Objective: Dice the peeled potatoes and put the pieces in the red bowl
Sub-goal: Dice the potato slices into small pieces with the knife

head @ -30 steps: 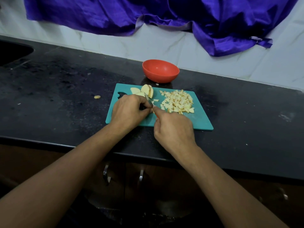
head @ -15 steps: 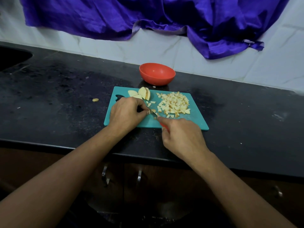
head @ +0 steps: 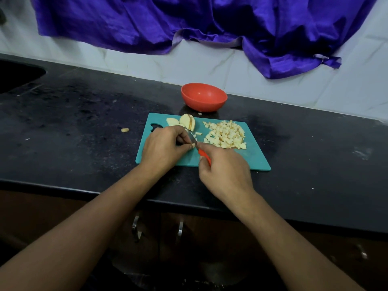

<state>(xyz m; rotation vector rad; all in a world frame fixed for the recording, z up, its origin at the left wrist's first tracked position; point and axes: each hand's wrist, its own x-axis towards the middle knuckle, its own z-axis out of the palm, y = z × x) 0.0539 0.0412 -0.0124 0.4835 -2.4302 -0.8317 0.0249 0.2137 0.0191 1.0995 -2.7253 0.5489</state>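
The picture is dim, with soft, even light. The white tiled wall (head: 273, 85) and the sheen on the purple cloth (head: 210, 17) are brightest. The black counter (head: 84, 127) shows dull glare toward its far edge and a faint reflection under the red bowl (head: 203, 97). Below its near edge, the cabinets (head: 210, 227) sink into near darkness. Wide-angle distortion bends the counter's edges, and fine detail looks soft.

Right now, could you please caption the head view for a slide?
Left hand pinches a potato piece as the right hand cuts it with a red-handled knife on the teal board.
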